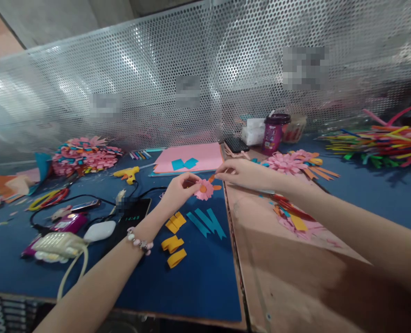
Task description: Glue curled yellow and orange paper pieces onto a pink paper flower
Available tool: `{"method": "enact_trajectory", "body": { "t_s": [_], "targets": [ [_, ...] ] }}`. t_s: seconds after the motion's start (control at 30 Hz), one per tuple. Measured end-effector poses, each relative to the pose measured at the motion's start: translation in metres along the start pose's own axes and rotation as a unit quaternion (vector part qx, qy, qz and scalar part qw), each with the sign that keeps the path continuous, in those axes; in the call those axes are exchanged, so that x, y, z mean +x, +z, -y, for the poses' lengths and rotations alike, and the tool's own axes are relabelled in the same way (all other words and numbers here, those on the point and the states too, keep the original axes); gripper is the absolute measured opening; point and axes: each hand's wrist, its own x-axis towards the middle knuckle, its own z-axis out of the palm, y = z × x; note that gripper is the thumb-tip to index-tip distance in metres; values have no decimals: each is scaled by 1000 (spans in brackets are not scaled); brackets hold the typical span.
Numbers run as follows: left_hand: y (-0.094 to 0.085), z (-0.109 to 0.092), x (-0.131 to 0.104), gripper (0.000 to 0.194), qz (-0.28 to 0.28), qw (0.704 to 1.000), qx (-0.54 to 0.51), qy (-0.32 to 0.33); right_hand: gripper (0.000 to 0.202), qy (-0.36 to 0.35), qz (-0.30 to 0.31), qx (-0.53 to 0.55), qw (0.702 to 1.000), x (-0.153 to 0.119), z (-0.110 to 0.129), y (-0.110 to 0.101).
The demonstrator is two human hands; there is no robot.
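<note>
My left hand (182, 192) pinches the edge of a pink paper flower (204, 189) with an orange centre. From the right, my right hand (231, 172) has its fingertips closed at an orange paper strip (211, 178) beside the flower. A second orange tip (217, 188) sticks out below it. Under the hands lie teal paper strips (207, 222) with notched ends. Several folded yellow paper loops (175, 243) rest to the left of these strips. Behind my hands, two teal paper pieces (184, 163) lie on a stack of pink paper sheets (191, 155).
A yellow glue gun (127, 174), scissors (47, 199), a phone (136, 212) and a white case (100, 230) lie at left. A heap of paper flowers (85, 157) sits behind. Right are finished flowers (285, 162), a purple cup (273, 134), pipe cleaners (382, 138) and scraps (298, 224).
</note>
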Motion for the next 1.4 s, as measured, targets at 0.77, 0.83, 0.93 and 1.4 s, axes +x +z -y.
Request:
{"method": "enact_trajectory", "body": {
  "t_s": [0.77, 0.83, 0.93, 1.4],
  "targets": [
    [4, 2, -4, 13, 55, 995, 48, 61, 18, -10, 7, 13, 1000, -2, 4, 33],
    [4, 2, -4, 12, 50, 995, 58, 63, 14, -18, -10, -10, 1000, -3, 6, 35],
    [4, 2, -4, 13, 46, 995, 62, 66, 14, -12, -7, -5, 1000, -2, 6, 35],
    [-1, 1, -2, 24, 57, 990, 107, 71, 36, 11, 49, 50, 998, 0, 4, 24]
  ]
}}
